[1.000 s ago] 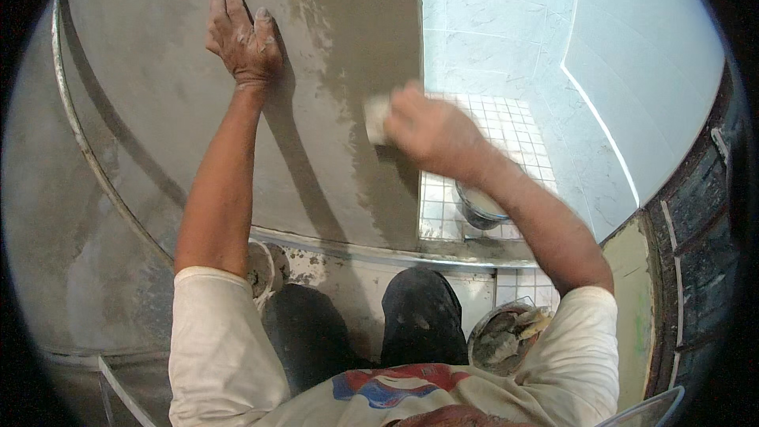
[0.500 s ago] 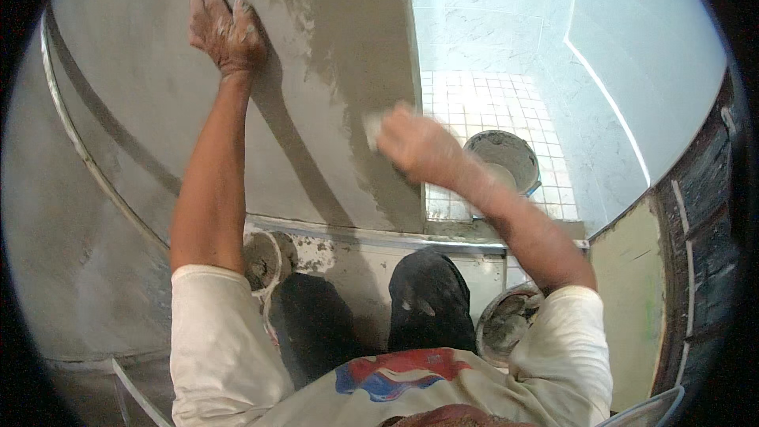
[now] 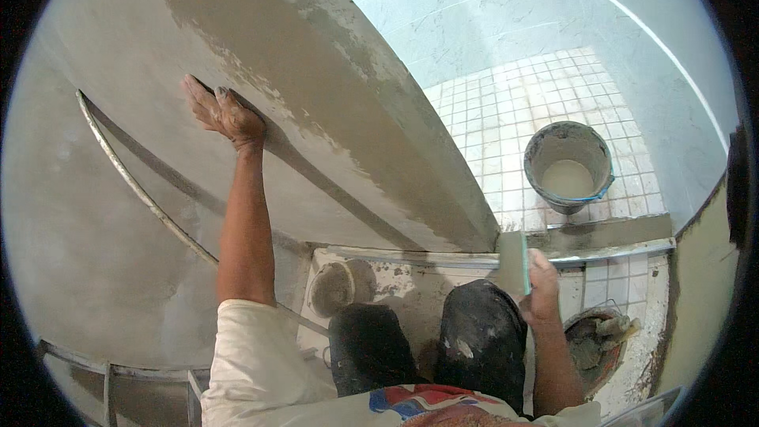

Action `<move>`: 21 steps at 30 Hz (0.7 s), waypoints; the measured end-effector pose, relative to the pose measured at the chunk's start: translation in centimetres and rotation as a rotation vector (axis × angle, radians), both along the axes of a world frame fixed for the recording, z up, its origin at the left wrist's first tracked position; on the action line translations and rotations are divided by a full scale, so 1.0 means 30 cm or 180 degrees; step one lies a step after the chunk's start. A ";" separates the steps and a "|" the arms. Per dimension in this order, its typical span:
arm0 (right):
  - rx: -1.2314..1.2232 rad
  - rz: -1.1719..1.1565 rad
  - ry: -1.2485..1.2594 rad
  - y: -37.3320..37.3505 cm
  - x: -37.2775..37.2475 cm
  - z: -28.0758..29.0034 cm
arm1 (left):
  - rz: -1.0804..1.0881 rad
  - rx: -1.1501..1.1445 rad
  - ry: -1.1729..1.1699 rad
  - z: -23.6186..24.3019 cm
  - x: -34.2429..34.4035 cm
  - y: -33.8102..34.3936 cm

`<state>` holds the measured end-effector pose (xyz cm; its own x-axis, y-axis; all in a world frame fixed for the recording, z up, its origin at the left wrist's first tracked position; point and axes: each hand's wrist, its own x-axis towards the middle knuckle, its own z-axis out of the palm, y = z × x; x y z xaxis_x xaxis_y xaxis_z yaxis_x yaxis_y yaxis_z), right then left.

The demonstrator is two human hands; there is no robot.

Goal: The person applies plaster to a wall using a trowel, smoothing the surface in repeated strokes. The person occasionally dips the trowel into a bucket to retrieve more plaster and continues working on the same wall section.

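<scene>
My left hand (image 3: 225, 113) rests on the grey plastered wall (image 3: 308, 190), its fingers stretched out and nothing in it. A darker, wet-looking band of plaster (image 3: 332, 79) runs along the wall's edge to the right of that hand. In my right hand (image 3: 542, 289) is a flat rectangular plastering float (image 3: 513, 261) with a green edge. The float is held low, over the sill at the wall's foot and just beyond my right knee. My right fingers are closed around its side and partly blurred.
A dark bucket (image 3: 565, 144) with cloudy liquid stands on white floor tiles (image 3: 498, 142). Beside my right leg sits a basin of mortar (image 3: 587, 354) with a rag-like thing on it. Another bucket (image 3: 332, 289) stands by my left knee. A pale rod (image 3: 150, 207) leans at the left.
My right hand has come down from the wall's edge to near my knee, bringing the float into clear sight. My view has turned; my left hand stays on the wall.
</scene>
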<state>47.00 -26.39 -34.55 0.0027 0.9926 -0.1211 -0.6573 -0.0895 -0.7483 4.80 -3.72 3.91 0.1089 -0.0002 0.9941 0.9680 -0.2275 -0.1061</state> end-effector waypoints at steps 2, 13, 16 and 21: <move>-0.0291 0.0054 0.0842 0.028 0.031 -0.029 | 0.0038 0.0054 0.0046 0.002 -0.006 0.013; 0.0220 -0.0040 -0.0131 0.397 0.061 0.113 | -0.0512 -0.0003 -0.0543 0.031 -0.391 -0.072; 0.0265 0.0247 0.0737 0.448 0.017 0.326 | 0.0199 -0.0977 -0.2407 -0.320 -0.733 -0.242; 0.0125 0.0218 0.1427 0.453 -0.050 0.492 | 0.2277 -0.5183 -0.0883 -1.011 -0.717 -0.767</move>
